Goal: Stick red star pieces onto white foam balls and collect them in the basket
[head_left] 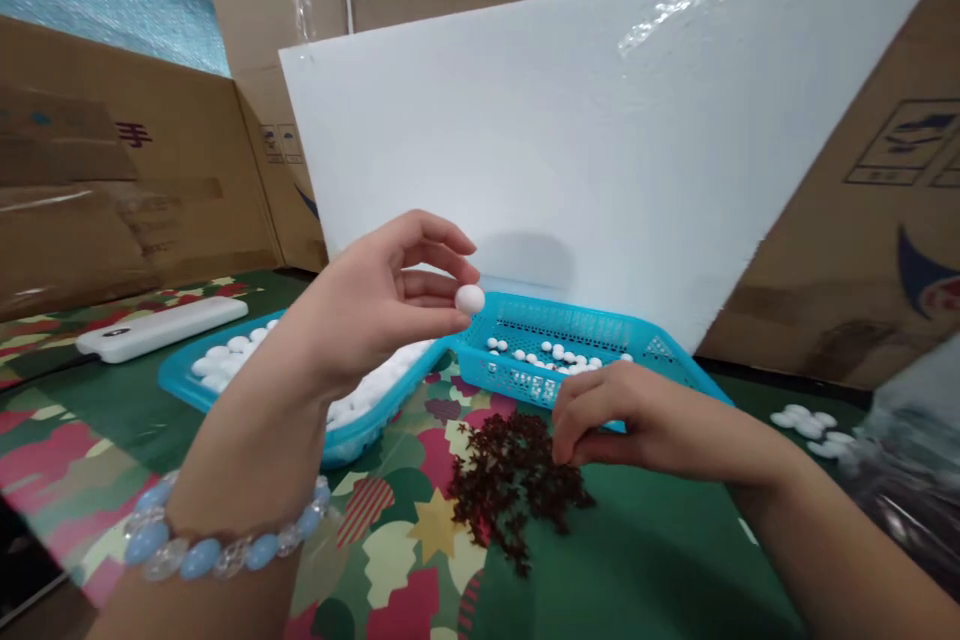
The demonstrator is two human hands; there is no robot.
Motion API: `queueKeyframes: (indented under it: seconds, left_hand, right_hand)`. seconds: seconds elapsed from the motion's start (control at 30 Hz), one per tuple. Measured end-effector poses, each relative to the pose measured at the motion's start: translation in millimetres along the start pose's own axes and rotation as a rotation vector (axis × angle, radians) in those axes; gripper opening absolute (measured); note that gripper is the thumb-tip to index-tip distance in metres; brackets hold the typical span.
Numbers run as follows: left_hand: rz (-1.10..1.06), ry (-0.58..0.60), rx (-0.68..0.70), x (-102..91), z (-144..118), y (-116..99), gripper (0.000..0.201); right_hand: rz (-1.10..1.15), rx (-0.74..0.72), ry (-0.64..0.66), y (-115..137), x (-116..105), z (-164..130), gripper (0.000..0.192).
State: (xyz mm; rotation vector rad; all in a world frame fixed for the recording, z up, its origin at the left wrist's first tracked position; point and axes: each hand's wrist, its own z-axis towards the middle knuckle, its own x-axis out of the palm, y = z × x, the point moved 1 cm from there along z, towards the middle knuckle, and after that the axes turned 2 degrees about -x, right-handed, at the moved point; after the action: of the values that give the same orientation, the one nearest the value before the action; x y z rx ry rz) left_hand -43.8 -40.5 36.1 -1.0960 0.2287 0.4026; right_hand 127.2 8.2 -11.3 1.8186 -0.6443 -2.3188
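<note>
White round bead [470,299] sits pinched between the thumb and fingertips of your left hand [382,295], raised above the near corner of the two turquoise plastic mesh baskets. Your right hand [626,415] rests low on the patterned green tablecloth [652,560], fingers curled together at the edge of a pile of dark red, twig-like small pieces [510,480]; whether it grips any of them I cannot tell. More white beads fill the left basket [176,378] and dot the right basket [600,330].
</note>
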Motion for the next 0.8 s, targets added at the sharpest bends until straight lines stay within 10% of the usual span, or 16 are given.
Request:
queueKeyframes:
  seconds: [0.33,0.53,0.8]
  left_hand:
    - [-0.322,0.106,-0.027,42.3,15.8,4.8,0.017]
    - [-0.44,0.162,-0.212,41.9,22.9,17.0,0.013]
    - [-0.506,0.179,-0.212,44.7,22.1,24.9,0.011]
  right_hand:
    - [0.416,-0.196,-0.655,9.6,-20.6,-18.3,0.017]
    - [0.745,-0.144,-0.713,4.5,-17.0,-10.1,0.016]
    - [0.553,-0.16,-0.809,1.3,-12.4,-2.2,0.014]
